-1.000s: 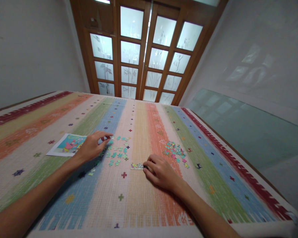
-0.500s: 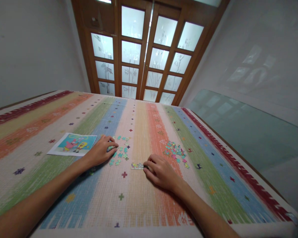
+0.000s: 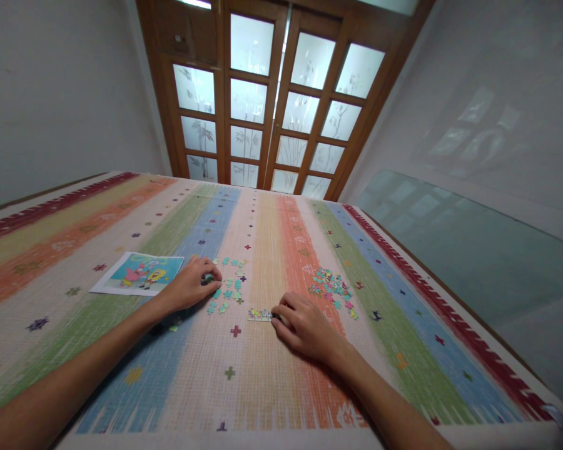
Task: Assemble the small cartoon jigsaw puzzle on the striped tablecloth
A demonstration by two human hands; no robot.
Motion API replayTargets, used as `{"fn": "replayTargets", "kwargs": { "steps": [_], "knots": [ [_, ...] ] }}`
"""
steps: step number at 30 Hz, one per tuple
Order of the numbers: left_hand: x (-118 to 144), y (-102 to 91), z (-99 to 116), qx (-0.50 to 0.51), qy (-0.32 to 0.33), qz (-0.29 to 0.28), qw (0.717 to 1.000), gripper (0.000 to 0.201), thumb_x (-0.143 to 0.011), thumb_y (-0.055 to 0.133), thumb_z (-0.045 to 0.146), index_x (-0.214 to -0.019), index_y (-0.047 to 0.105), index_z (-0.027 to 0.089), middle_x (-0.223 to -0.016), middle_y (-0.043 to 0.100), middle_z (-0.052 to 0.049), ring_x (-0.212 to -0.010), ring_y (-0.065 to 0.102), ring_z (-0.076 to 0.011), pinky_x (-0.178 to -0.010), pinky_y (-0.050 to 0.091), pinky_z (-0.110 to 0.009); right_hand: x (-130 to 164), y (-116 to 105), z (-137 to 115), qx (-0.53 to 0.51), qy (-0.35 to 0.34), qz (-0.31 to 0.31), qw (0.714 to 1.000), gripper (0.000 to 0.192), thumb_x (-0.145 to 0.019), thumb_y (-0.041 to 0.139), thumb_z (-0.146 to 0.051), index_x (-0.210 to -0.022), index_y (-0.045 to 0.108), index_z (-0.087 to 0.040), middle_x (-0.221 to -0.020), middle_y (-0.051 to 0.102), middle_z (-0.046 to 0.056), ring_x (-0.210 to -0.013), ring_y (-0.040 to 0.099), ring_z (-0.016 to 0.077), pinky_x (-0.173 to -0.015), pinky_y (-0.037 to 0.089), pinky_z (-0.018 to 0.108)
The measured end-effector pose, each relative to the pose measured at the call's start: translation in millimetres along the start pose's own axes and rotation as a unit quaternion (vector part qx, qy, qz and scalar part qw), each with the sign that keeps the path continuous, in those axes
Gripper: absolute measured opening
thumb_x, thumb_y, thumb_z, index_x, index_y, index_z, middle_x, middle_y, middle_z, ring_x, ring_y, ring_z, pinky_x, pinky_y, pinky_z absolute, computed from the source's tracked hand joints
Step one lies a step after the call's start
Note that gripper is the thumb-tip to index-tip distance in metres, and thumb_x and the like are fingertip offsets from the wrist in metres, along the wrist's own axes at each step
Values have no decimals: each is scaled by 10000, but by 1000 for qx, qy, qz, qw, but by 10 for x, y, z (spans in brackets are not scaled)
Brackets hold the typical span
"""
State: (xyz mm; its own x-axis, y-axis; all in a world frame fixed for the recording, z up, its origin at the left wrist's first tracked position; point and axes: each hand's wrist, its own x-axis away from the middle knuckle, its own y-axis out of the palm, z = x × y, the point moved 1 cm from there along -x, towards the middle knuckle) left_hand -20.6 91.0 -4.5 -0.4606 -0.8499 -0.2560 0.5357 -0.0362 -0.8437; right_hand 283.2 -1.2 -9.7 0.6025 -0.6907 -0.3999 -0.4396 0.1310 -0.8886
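Two hands (image 3: 190,287) (image 3: 304,326) among two piece clusters (image 3: 226,289) (image 3: 332,286), one picture (image 3: 139,273).

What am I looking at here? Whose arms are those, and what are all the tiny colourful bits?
The picture comes from a camera worn on a person's head, looking forward and down, so the two bare arms belong to that person. They reach over a striped mat. The left hand rests on a scatter of teal puzzle pieces, fingers curled on one piece. The right hand touches a short joined strip of pieces with its fingertips. A second heap of mixed-colour pieces lies to the right. A cartoon picture sheet lies to the left. Behind are wooden doors with frosted glass.
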Motion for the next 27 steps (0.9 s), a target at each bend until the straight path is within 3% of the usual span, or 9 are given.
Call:
{"fn": "replayTargets", "kwargs": {
  "steps": [7,13,19,27],
  "knots": [
    [-4,6,-28,-6,-10,18,1000,285,-843,610,450,-883,763,212,-1004,697,-90,-1021,601,-293,-957,456,-445,-1,-6,-2,-2,4,-1,1000,259,-1014,483,-264,-904,698,-170,-865,624,89,-798,554,201,-717,419,328],
    [-5,-33,47,18,-16,24,999,239,-825,606,416,-848,697,196,-893,701,-83,-919,600,-277,-886,465,-428,-2,2,2,0,1,-2,1000,259,-1012,482,-257,-900,695,-161,-863,620,90,-792,552,195,-719,413,322],
    [61,-45,306,120,11,-34,992,235,-898,587,412,-870,692,204,-854,707,-50,-778,609,-209,-769,482,-355,-3,8,6,-3,-1,-1,1000,249,-1006,492,-256,-902,698,-161,-869,623,90,-798,546,195,-716,410,324],
    [180,179,609,140,86,-73,984,196,-947,593,360,-869,705,219,-824,702,-45,-789,611,-210,-770,477,-375,-9,-12,-15,-3,5,0,1000,246,-1008,496,-252,-905,701,-162,-862,625,87,-798,556,202,-714,418,328]
  ]
}}
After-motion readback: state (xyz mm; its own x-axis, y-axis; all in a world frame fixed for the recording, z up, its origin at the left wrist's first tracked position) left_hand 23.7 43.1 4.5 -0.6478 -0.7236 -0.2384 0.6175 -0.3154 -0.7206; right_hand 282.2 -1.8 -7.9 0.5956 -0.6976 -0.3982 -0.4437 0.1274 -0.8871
